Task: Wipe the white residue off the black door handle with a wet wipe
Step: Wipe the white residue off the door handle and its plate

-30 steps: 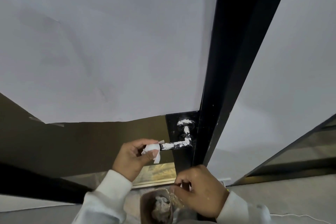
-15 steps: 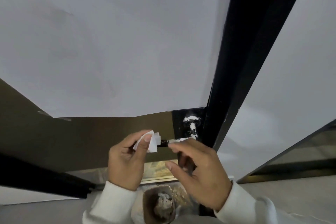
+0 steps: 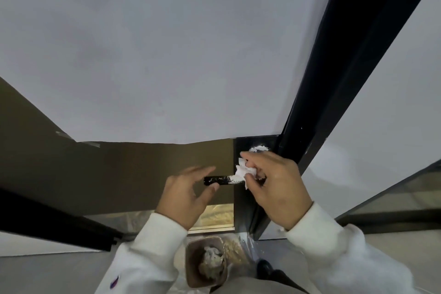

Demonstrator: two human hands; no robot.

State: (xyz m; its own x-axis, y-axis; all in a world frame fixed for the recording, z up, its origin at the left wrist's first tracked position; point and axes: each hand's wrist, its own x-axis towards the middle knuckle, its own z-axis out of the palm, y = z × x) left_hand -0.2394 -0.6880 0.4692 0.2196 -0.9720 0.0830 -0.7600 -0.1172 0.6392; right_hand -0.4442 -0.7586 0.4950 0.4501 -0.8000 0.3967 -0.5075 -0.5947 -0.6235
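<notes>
Head view, looking down at a black door handle (image 3: 218,180) near centre, lever lying level and pointing toward 9 o'clock; free end mostly black with faint white streaks, white residue (image 3: 231,182) thick on the stretch nearest the door edge; more white on the round base (image 3: 259,148) at about 1 o'clock from the lever. Right hand (image 3: 276,184) at 3 o'clock of the lever, fingers and thumb curled, pinching a crumpled wet wipe (image 3: 242,170) that touches the lever's inner end. Left hand (image 3: 185,194) at 7 o'clock of the lever's free end, fingers relaxed and spread, holding nothing; one fingertip just beside the lever tip, contact not clear. White sleeves on both arms. Black door frame (image 3: 334,79) running from 1 o'clock down past the handle; pale sheet (image 3: 167,43) covering the door above. Brown bin (image 3: 206,261) at 6 o'clock on the floor, crumpled wipes inside; dark shoe (image 3: 263,267) just beside it at 3 o'clock.
</notes>
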